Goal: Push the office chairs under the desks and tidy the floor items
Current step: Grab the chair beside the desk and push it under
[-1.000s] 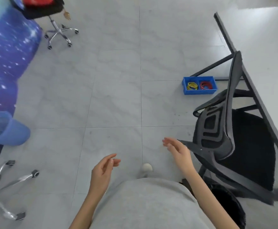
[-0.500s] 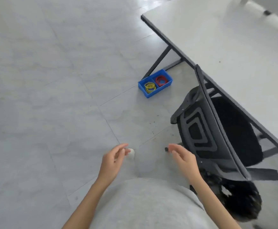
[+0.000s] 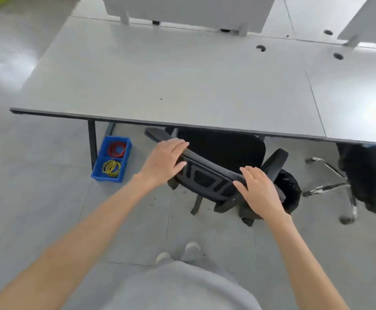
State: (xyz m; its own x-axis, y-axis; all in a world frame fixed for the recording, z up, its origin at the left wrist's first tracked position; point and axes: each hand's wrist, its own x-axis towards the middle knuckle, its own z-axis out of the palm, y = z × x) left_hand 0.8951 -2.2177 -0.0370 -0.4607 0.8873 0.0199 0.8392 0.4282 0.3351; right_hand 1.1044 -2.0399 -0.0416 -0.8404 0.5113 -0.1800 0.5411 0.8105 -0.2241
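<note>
A black mesh office chair (image 3: 209, 177) stands in front of me with its seat partly under the grey desk (image 3: 171, 86). My left hand (image 3: 163, 161) rests on the left end of the backrest's top edge, fingers laid over it. My right hand (image 3: 259, 191) lies flat on the right end of the same edge, fingers straight. On the floor left of the chair, beside a desk leg, sits a blue two-compartment bin (image 3: 112, 158) holding red and yellow rubber bands.
A second black chair (image 3: 366, 175) with a chrome star base stands at the right, partly under the neighbouring desk. A black waste bin (image 3: 291, 189) sits just right of the chair I touch. White partitions rise behind the desks. Tiled floor spreads to the left.
I have turned right to face the desk. Both hands rose from waist height and came down on the top of the chair's backrest.
</note>
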